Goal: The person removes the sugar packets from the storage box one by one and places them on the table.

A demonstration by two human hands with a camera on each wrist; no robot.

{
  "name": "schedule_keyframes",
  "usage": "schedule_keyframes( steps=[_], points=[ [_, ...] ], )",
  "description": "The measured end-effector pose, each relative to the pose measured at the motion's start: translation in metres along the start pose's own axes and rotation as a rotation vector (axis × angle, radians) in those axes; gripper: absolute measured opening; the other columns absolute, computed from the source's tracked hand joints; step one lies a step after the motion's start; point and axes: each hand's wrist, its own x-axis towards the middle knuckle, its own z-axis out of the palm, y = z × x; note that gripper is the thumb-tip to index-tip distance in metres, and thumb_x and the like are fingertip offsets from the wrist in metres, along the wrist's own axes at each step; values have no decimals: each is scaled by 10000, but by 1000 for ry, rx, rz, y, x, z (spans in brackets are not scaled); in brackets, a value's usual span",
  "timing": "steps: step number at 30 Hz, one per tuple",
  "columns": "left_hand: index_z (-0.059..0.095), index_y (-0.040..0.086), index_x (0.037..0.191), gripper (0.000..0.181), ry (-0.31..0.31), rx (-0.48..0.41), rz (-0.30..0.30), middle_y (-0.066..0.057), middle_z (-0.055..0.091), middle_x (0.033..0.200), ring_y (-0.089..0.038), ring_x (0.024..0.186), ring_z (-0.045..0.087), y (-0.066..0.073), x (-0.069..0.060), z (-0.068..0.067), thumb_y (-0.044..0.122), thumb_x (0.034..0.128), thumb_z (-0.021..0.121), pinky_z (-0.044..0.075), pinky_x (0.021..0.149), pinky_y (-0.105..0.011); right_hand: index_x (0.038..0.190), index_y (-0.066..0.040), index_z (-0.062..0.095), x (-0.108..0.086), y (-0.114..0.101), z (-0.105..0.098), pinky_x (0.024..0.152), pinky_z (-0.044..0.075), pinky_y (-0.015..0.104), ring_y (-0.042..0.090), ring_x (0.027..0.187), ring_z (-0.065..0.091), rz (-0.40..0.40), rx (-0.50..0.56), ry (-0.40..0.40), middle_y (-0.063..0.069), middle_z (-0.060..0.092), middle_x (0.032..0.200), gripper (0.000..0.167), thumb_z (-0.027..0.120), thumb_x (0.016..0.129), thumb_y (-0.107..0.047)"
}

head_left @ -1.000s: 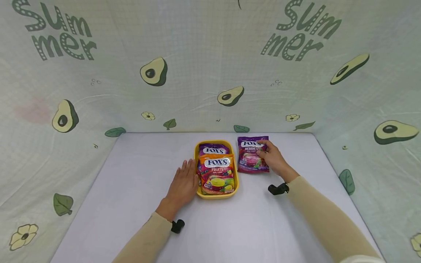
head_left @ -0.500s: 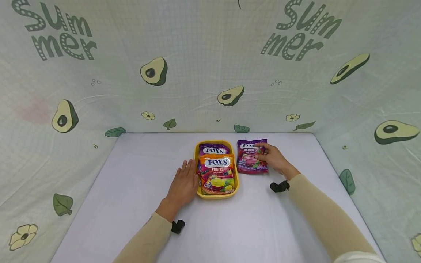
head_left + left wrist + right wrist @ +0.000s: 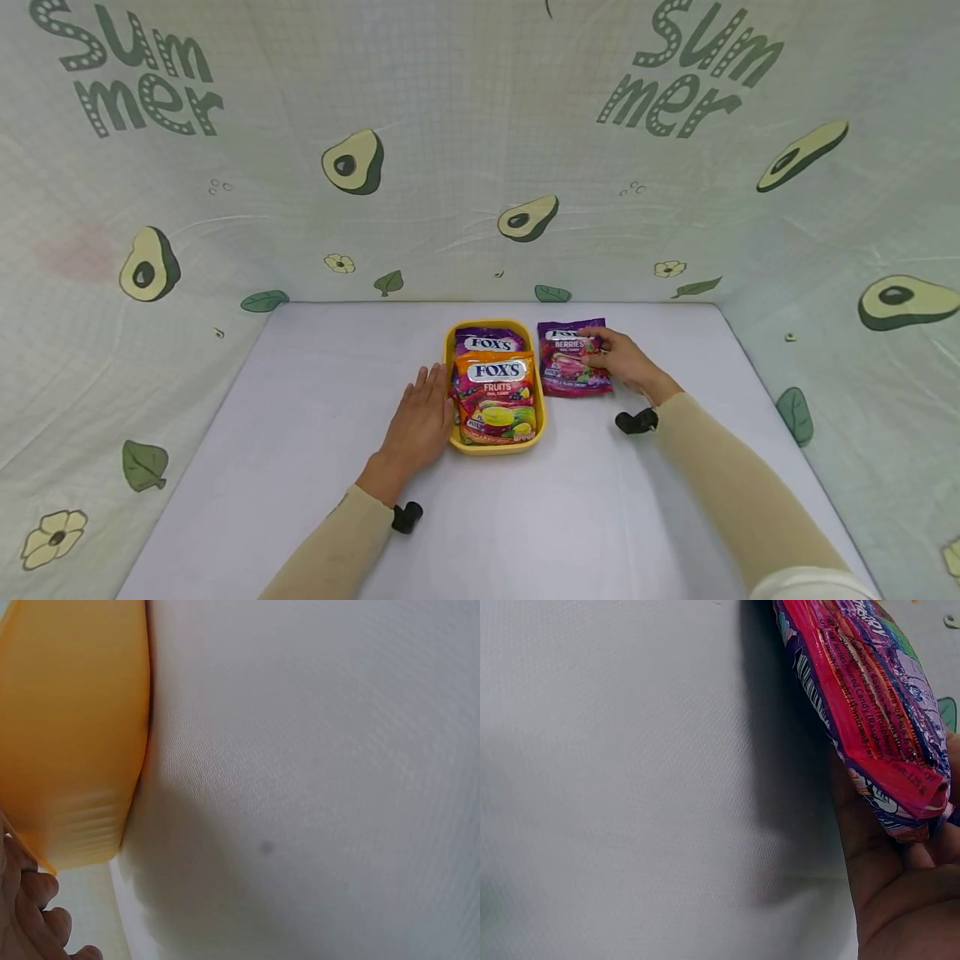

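In the head view, my right hand (image 3: 624, 363) holds a purple bag of Fox's Berries candy (image 3: 558, 379) by its right side. The right wrist view shows the bag's pink-edged base (image 3: 877, 712), with fingers around the near end. My left hand (image 3: 417, 419) lies with straight fingers against the left side of a yellow tray (image 3: 495, 449). Inside that tray, an orange bag of Fox's Fruits candy (image 3: 495, 404) overlaps a purple Fox's bag (image 3: 487, 337) behind it. In the left wrist view, the tray's yellow wall (image 3: 75, 712) stands beside the curled-looking fingertips (image 3: 56, 922).
A white-covered table (image 3: 300, 467) spreads beneath everything. Behind it hangs a pale cloth (image 3: 450, 125) printed with avocados, leaves and lettering, which also covers both sides. The held bag is just right of the tray, with a narrow gap between them.
The right hand has shifted the purple Berries bag slightly left and toward me, nearer the tray. My left hand and the tray stay in place.
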Motion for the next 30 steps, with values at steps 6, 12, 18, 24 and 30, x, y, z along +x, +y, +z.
schedule_keyframes(
  steps=[6, 12, 18, 24, 30],
  points=[
    [173, 68, 1694, 685, 8, -4, 6, -100, 200, 1767, -315, 1645, 143, 0, 0, 0, 400, 1130, 373, 204, 1316, -537, 1617, -166, 424, 0, -1, 1, 1158, 472, 519, 394, 1357, 494, 8, 6, -5, 288, 389, 1608, 624, 673, 1045, -173],
    [170, 68, 1695, 684, 9, -2, 4, -101, 201, 1766, -315, 1646, 143, 1, 0, -1, 397, 1131, 373, 203, 1317, -535, 1620, -157, 421, 1, 0, 2, 1142, 483, 500, 385, 1333, 503, -2, -12, -4, 292, 408, 1582, 628, 672, 1044, -175],
    [172, 70, 1695, 685, 5, -10, 0, -96, 202, 1767, -313, 1647, 140, 2, 0, -1, 399, 1130, 376, 191, 1321, -528, 1608, -171, 436, 2, -1, 1, 1148, 462, 555, 400, 1319, 499, -6, -62, 37, 277, 414, 1570, 608, 657, 1042, -150],
    [184, 53, 1690, 679, 10, -3, 15, -112, 216, 1761, -326, 1643, 152, 1, 0, -2, 389, 1131, 374, 199, 1317, -539, 1601, -153, 442, 4, -2, -1, 1006, 525, 439, 374, 1230, 552, -28, -77, 90, 283, 459, 1512, 606, 646, 1032, -111],
    [207, 38, 1683, 670, 21, -6, 21, -126, 240, 1753, -338, 1636, 175, 1, -2, -4, 373, 1130, 385, 219, 1311, -546, 1609, -156, 433, 7, -6, 1, 1071, 502, 505, 392, 1263, 521, -19, -97, 86, 296, 423, 1549, 598, 631, 1045, -137]
  ],
)
